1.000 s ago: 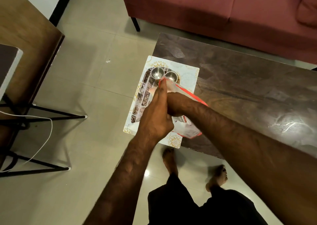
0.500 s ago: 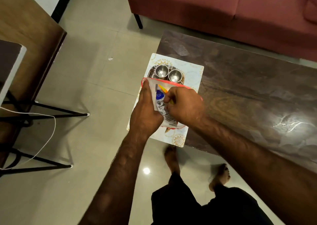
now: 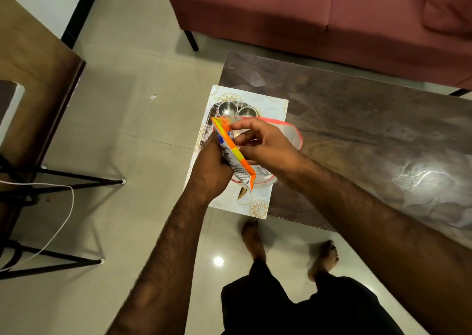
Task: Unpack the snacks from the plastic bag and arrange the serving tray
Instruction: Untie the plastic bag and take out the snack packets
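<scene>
Dark table (image 3: 357,130); tray (image 3: 255,100), steel cups (image 3: 226,108) behind hands-held snack packet (image 3: 236,156).

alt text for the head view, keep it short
Both hands lift an orange snack packet out of a red-trimmed plastic bag held over a patterned tray on a dark table. Two steel bowls stand at the tray's far end.

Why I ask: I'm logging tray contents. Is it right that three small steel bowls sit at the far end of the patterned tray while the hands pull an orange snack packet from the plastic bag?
Not quite: the head view shows two steel bowls, not three, side by side at the far end of the patterned tray. The rest holds: the hands, left and right, are pulling an orange snack packet from the plastic bag.
</scene>
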`<state>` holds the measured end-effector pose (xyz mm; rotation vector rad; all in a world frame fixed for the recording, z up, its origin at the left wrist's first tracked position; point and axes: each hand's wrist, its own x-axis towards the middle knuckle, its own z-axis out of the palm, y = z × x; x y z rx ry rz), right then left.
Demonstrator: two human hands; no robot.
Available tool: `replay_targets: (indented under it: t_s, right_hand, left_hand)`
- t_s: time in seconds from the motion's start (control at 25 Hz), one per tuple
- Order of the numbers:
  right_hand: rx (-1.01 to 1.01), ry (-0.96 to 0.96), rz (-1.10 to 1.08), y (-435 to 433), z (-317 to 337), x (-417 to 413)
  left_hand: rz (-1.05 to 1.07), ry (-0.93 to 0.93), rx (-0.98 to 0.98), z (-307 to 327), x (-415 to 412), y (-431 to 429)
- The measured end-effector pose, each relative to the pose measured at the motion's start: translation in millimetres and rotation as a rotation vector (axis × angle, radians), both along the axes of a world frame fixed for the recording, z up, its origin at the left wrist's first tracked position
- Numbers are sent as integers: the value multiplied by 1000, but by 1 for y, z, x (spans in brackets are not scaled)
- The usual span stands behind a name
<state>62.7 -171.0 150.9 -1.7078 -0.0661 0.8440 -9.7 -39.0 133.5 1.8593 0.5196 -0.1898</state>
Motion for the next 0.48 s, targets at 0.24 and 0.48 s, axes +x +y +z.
replay_targets:
  t_s: [0.24,0.48]
  right_hand:
    - [23,127,86,-4,-3,5]
    - [133,125,-53,-31,6,11]
  left_hand:
    - [-2,65,-233,13,7,-6]
    - [-7,97,-148,16,7,5]
